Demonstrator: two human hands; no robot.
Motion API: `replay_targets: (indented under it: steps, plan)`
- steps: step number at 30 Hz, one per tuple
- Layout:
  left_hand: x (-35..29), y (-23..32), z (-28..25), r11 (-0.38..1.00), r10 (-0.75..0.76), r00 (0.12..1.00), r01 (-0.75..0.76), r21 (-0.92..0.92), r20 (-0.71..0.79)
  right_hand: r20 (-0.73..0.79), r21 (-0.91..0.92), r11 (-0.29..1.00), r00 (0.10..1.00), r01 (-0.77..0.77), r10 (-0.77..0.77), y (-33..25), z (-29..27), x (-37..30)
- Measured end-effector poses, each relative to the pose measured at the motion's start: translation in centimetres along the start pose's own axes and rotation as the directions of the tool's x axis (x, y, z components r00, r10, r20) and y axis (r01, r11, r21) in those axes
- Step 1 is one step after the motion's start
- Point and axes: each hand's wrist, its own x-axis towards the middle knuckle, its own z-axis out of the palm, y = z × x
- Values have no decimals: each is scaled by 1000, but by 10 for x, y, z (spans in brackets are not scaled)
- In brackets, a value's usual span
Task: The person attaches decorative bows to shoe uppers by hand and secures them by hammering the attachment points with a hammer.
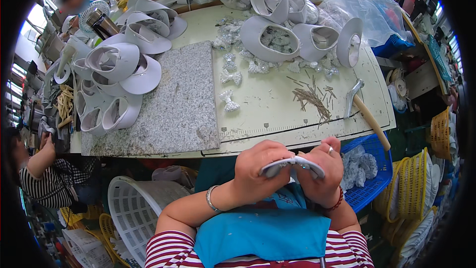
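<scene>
Close to my body, in front of the table's near edge, both hands grip one white curved piece (314, 166) that looks like a shoe upper. My left hand (253, 173) is closed on its left side, and my right hand (321, 177) on its right side. Small shiny bits show at the piece's middle, between my hands; the fingers hide much of it. Sparkly white bows (228, 102) lie on the table beyond. A hammer (368, 114) with a wooden handle rests at the right, its handle sticking out past the edge, near a scatter of thin brown sticks (313, 100).
A grey stone slab (173, 104) covers the table's left part, with stacked white uppers (115, 62) beside it. More white uppers (270, 39) stand at the back. Below are a blue basket (381, 181), a white basket (121, 193) and yellow baskets (410, 188). Another person (44, 183) works at left.
</scene>
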Motion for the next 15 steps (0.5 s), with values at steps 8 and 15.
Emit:
replay_targets:
  steps: [8, 15]
  plan:
    - [3, 1, -5, 947, -205, 969, 232, -223, 137, 90, 215, 965, 987, -151, 134, 2, -6, 5]
    - [-5, 1, 1, 923, -210, 977, 214, -318, 47, 4, 208, 966, 988, -153, 155, -1, 4, -4]
